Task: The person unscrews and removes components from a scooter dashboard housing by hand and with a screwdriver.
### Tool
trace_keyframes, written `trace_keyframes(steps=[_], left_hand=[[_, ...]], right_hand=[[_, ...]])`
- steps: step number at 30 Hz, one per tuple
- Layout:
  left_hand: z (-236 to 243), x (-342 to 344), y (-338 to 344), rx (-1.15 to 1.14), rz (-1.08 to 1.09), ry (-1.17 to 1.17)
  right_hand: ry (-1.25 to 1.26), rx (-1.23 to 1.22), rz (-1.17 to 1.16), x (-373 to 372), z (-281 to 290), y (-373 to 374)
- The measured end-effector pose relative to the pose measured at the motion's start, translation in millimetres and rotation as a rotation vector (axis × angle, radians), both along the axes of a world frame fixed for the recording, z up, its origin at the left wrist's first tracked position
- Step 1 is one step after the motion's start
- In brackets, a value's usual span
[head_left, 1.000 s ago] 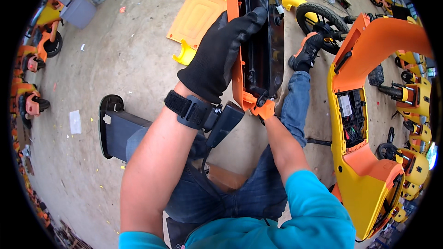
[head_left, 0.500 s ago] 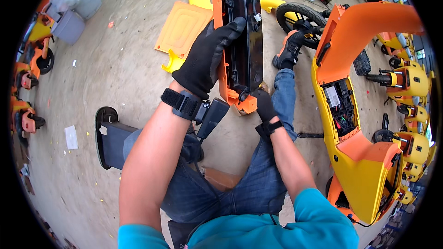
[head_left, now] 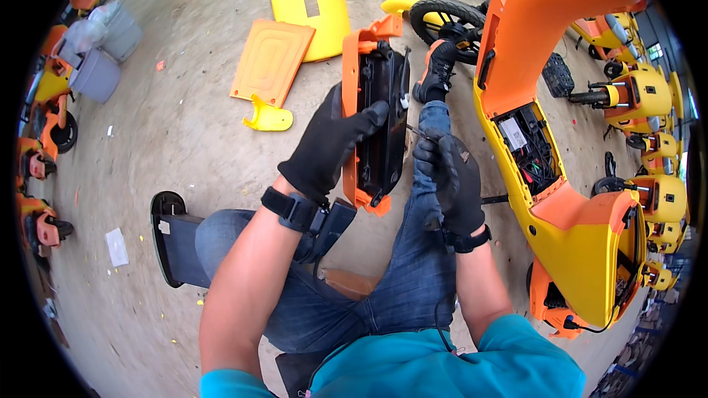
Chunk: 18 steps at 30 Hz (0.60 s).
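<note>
In my black-gloved left hand (head_left: 332, 136) is an orange plastic frame (head_left: 350, 77) with a long black tray-like housing (head_left: 387, 151) set in it. My fingers wrap its left side, and the thumb presses on the black housing. My gloved right hand (head_left: 456, 180) is closed just right of the housing. From it a thin dark shaft (head_left: 417, 131), like a screwdriver's, points toward the housing's right edge. The fist hides most of that tool, and I cannot tell whether its tip touches. A small white connector (head_left: 404, 101) shows on the housing's right side.
At right stands a yellow and orange scooter body (head_left: 568, 265) with its wiring bay (head_left: 532, 151) uncovered. Beyond my hands lie an orange panel (head_left: 273, 63), a yellow cover (head_left: 324, 18), a small yellow piece (head_left: 267, 116) and a wheel (head_left: 442, 22). Bins (head_left: 96, 77) stand far left.
My right hand has left the frame's lower end and moved up and right, now showing a thin-shafted tool. The left hand has brought the frame lower and nearer.
</note>
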<state>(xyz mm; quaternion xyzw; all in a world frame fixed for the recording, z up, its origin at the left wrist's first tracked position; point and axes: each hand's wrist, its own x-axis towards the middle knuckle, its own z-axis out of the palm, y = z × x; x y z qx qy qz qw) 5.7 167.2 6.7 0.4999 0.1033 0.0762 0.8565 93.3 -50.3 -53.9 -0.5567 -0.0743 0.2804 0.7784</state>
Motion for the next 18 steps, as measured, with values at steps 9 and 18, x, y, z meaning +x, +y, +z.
trace_keyframes(steps=[9,18], left_hand=[[-27.9,4.1,-31.6,0.079,-0.12,0.074],[-22.8,9.9,-29.0,0.197,-0.325,0.043]], right_hand=[[0.007,0.035,-0.053,-46.8,19.2,3.4],[-0.157,-0.262,0.0,-48.7,21.6,-7.3]])
